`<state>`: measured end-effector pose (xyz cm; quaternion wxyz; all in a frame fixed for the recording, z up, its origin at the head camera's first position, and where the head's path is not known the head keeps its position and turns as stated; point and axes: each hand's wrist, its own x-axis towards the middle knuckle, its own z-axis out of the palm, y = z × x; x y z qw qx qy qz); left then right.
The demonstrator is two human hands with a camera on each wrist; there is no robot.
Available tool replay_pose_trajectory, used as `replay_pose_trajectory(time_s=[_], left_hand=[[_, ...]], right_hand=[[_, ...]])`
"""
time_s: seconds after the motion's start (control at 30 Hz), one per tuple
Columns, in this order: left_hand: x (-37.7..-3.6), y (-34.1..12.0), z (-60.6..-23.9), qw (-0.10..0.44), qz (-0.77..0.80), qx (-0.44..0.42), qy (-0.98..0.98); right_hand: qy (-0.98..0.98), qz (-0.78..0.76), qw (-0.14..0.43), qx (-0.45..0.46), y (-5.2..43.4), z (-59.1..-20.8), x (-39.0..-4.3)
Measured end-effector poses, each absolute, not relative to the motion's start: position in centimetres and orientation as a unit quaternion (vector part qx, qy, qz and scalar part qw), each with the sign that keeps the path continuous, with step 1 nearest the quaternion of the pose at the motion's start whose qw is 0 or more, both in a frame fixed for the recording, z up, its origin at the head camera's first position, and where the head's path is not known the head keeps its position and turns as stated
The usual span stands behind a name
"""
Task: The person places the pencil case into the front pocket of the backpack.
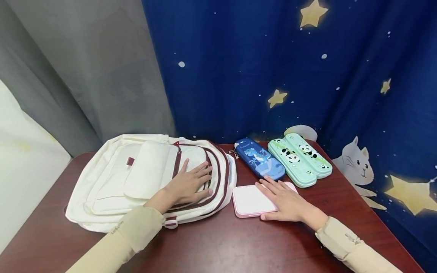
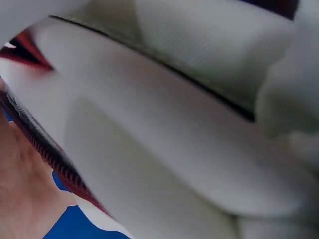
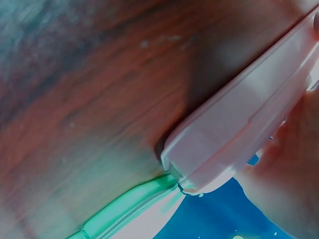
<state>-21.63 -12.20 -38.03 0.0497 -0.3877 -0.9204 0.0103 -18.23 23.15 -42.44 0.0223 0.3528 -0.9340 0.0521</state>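
A white backpack (image 1: 112, 178) with dark red zip trim lies flat on the left of the table. My left hand (image 1: 191, 184) rests on its top end, fingers spread; the left wrist view shows the white fabric (image 2: 149, 129) and a zipper (image 2: 55, 159) close up. A pink case with a white lid (image 1: 254, 201) lies to the right of the backpack. Across its right part lies my right hand (image 1: 283, 201), fingers straight. In the right wrist view the pink side of the case (image 3: 224, 129) shows beside that hand.
Behind the pink case lies a blue dinosaur pencil case (image 1: 259, 159). Two mint green panda pencil cases (image 1: 300, 176) (image 1: 319, 163) lie side by side at the back right. The dark red table (image 1: 218, 246) ends at a blue star curtain (image 1: 218, 76) and a grey one (image 1: 112, 76).
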Motion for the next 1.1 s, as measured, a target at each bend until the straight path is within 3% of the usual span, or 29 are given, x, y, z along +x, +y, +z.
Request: replay_pose_trajectory(time_s=[0.37,1.1], left_hand=[[-20.1,-15.1,-36.7,0.13,0.003,-0.358,-0.925],[-17.2,-23.3,-35.5,0.227,-0.005,-0.261,-0.938]], right_hand=[[-0.931,0.048,0.035,0.36,22.5,-42.5,-18.2],[-0.938,0.06,0.025,0.34,23.0,-42.5,-17.7]])
